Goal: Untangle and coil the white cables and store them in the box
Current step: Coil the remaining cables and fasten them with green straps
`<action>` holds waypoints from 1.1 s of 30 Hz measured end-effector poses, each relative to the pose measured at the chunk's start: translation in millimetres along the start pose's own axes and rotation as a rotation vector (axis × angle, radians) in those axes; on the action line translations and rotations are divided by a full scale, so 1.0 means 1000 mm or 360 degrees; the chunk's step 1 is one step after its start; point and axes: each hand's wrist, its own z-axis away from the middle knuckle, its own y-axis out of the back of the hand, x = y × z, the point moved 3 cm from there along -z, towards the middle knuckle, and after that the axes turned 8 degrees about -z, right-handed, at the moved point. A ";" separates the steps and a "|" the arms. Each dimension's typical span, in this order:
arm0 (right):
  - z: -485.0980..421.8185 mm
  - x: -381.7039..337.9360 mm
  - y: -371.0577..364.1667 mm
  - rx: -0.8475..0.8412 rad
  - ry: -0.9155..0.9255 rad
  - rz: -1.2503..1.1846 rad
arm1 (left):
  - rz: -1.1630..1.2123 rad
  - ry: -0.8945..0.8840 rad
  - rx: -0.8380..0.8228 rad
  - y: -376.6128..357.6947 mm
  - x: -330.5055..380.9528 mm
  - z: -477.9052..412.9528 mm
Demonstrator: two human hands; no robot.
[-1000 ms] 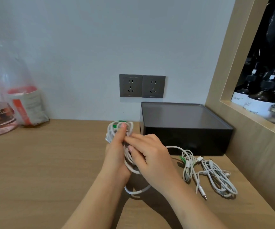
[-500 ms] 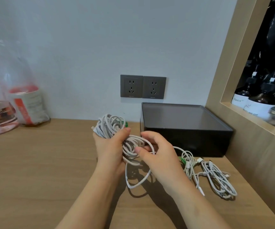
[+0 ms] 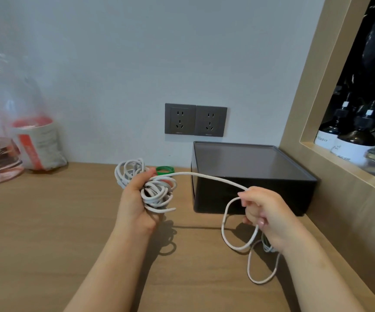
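I see the left hand held just above the bench, its fingers and thumb curled tight round a tangled bundle of white cable. Several turns of the bundle stick up past the fingers on the far left side.

One strand leaves the bundle and arcs to the right, crossing in front of the dark box, to the right hand. That hand pinches the strand between the thumb and curled fingers.

Below the right hand the cable drops into a hanging loop. A second loop lies on the bench nearer to me. A bit more white cable shows beside the right wrist, mostly hidden by it.

The box stands at the far right of the bench, against the wall and close to the wooden side panel. A green ring lies on the bench just left of the box, behind the bundle. Two grey sockets sit on the wall above. A clear plastic bag stands at the far left, and dark bottles fill the niche on the right.
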 end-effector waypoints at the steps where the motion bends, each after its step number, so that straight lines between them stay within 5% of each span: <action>1: 0.000 0.000 0.003 -0.0085 -0.0032 -0.0170 | 0.0041 0.0009 0.0000 0.000 0.001 0.000; 6: -0.004 0.005 0.015 -0.0276 -0.0184 -0.0544 | 0.0378 0.0074 -0.0121 -0.002 0.007 0.001; 14: -0.002 0.005 0.015 -0.0059 0.0033 0.0817 | 0.0367 0.0216 -0.0478 -0.003 0.005 0.005; 21: 0.001 0.013 -0.007 -0.0330 0.0096 0.1401 | 0.0055 0.0166 -0.0938 -0.015 -0.001 0.016; 24: 0.000 0.016 -0.016 -0.0255 0.0173 0.1416 | 0.0115 0.0379 -0.1279 -0.022 -0.010 0.022; 29: -0.003 0.011 -0.012 0.0154 0.0272 0.1044 | -0.0087 0.0583 -0.1430 -0.024 -0.016 0.025; 33: -0.002 0.005 -0.011 0.0259 0.0280 0.0715 | -0.0881 0.0304 -0.0962 -0.016 -0.017 0.018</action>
